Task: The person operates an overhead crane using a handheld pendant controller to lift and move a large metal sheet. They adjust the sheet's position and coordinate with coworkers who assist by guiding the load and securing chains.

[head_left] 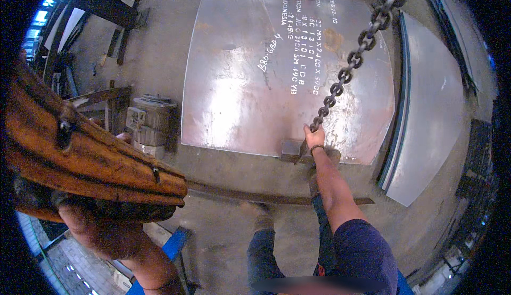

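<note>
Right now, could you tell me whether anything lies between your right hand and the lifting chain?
Nothing does: the right hand is already closed around the chain just above the clamp at the steel plate edge. The left hand grips an orange object.

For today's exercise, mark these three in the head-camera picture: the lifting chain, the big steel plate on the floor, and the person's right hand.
lifting chain (354,61), head view, a mid-length link.
steel plate (239,93), head view, bare upper surface.
right hand (314,136), head view, back of the hand gripping the chain.

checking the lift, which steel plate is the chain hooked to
The big central plate with white markings: the chain ends at its near edge. The plain plate to its right has none.
</note>
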The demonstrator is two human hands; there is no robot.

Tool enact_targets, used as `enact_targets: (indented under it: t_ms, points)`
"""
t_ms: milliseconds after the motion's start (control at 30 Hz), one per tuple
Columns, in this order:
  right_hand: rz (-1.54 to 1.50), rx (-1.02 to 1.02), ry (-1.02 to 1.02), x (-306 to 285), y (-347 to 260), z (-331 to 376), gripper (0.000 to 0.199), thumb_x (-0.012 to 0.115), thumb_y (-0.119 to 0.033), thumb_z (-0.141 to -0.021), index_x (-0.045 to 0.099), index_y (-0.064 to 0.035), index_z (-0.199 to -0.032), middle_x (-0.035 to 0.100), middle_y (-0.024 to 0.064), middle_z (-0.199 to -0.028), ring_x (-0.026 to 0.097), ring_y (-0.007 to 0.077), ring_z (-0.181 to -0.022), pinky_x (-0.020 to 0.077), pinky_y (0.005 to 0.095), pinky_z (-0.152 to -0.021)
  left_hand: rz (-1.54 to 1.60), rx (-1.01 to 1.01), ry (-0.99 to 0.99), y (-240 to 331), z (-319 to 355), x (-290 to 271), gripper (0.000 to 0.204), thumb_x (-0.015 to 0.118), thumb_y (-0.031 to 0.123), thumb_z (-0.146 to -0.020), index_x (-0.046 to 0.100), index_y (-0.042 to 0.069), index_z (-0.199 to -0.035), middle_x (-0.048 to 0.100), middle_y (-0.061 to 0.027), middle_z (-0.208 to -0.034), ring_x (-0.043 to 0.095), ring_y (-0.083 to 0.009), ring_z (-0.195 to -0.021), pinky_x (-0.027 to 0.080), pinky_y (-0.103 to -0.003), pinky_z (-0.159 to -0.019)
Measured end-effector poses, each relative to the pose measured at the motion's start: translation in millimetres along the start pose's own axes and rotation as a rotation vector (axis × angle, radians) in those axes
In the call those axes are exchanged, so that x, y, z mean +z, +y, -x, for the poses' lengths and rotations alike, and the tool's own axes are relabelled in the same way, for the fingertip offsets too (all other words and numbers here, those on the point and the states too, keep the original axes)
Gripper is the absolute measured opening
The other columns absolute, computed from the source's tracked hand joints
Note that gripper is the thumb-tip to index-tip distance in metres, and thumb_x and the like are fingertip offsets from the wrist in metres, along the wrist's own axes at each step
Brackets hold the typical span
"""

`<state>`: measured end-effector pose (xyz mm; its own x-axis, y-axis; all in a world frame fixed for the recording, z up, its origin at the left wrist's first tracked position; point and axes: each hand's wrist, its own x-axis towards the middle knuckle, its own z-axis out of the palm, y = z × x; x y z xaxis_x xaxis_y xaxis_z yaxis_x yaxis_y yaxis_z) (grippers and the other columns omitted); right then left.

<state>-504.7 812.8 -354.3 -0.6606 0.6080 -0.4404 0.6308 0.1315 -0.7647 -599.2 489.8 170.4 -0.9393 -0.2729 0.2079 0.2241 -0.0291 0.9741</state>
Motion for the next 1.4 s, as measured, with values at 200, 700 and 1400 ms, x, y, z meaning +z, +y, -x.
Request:
enact_targets:
  t_ms: [200,700,1400]
  points:
    - [0.143,0.147,-0.100,2,48,-12,0.048,0.067,-0.042,-0.086,0.066,-0.0001,-0.109,0.070,0.0106,-0.095,0.065,0.0234,-0.091,0.0484,0.0360,-0.084,-0.088,-0.075,0.268,-1,7,37,0.089,0.028,0.066,-0.094,0.013,-0.001,-0.151,0.025,-0.0313,-0.149,0.047,-0.0506,-0.123,0.038,-0.059,-0.107]
    - [0.527,-0.176,-0.211,13,78,55,0.083,0.070,-0.038,-0.083,0.029,0.0041,-0.141,0.050,0.0316,-0.127,0.047,0.0453,-0.123,0.0385,0.0460,-0.105,-0.099,0.012,0.040,-30,-6,34,0.075,0.035,0.056,-0.095,0.025,-0.001,-0.143,0.036,-0.0259,-0.138,0.052,-0.0429,-0.115,0.041,-0.052,-0.102]
    - [0.479,0.067,-0.196,34,42,22,0.044,0.068,-0.027,-0.076,0.058,0.0030,-0.106,0.066,0.0275,-0.099,0.063,0.0426,-0.099,0.0503,0.0474,-0.087,-0.072,-0.017,0.003,-28,-18,57,0.056,0.045,0.042,-0.096,0.042,-0.001,-0.132,0.052,-0.0184,-0.123,0.058,-0.0321,-0.103,0.047,-0.043,-0.094]
